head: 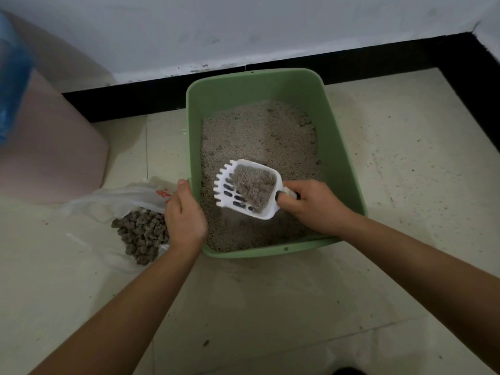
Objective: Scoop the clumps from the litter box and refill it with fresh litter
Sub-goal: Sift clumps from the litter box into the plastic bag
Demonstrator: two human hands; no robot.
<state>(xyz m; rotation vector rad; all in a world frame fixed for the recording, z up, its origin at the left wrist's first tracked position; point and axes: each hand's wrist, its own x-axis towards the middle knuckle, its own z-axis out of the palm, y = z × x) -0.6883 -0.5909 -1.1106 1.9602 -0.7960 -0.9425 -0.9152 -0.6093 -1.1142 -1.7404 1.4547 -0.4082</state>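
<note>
Scoop (243,189), teeth pointing left, handle right

One litter box (335,147), one scoop (266,212) over it, one plastic bag (130,196) and one pink bin (54,158) left of it.

The litter box (343,158) is smooth, matt green plastic, and the litter (259,136) in it is coarse and grainy. The white plastic scoop (243,196) looks smooth. A thin, crinkled plastic bag (130,196) holds rough grey clumps (142,234). The floor (270,307) is dull, speckled tile.
</note>
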